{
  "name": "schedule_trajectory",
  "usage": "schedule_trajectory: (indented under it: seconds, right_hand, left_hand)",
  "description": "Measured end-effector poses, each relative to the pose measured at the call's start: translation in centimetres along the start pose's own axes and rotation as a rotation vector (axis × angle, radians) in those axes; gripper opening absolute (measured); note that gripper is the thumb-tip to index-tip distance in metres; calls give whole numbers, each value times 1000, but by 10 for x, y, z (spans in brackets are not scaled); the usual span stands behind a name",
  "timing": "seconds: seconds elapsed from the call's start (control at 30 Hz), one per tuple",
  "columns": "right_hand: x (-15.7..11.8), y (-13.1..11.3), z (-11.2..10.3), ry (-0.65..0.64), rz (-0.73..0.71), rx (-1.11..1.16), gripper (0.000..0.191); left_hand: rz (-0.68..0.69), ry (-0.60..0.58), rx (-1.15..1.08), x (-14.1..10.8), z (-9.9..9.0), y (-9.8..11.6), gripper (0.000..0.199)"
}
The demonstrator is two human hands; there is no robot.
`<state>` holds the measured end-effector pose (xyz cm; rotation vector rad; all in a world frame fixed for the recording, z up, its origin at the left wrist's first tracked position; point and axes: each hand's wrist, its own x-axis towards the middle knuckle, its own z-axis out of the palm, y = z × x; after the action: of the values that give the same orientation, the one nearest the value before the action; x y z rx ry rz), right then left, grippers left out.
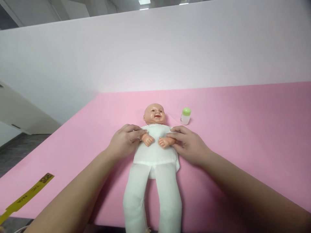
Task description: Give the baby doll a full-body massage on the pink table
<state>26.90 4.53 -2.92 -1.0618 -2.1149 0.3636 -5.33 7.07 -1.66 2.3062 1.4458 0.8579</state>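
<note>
A baby doll (155, 152) with a bare plastic head lies on its back, its head away from me and its legs toward me. It has a white top and white cloth legs. My left hand (126, 139) is closed around the doll's arm on the left side, near the wrist. On the other side, my right hand (189, 144) grips the other arm, thumb below and fingers above. Both small plastic hands rest over the doll's chest. Beyond my right hand stands a small clear bottle (185, 119) with a green cap, upright and untouched.
The pink tabletop (243, 129) runs back to a white partition (170, 48). A yellow strip (29, 196) with a printed code and dark letters lies at the front left. Grey floor shows past the table's left edge.
</note>
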Motion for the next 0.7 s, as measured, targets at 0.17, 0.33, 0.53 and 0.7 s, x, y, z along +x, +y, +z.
schedule_trajectory:
  seconds: [0.17,0.33,0.53,0.7]
  right_hand:
    - [10,20,-7,324,283,308,37]
    - [13,61,-18,577,624,398,42]
    - [7,100,-25,568,916,386,58]
    - [8,101,-27,466,907,268,71]
  left_hand:
    - [-179,332,-145,-3,-2,-2,37]
    - [-438,527,-489,6,-4,-40,37]
    - [-721,550,-776,15,4,-68,35]
    - [-700,527,-741,15,8,-62,34]
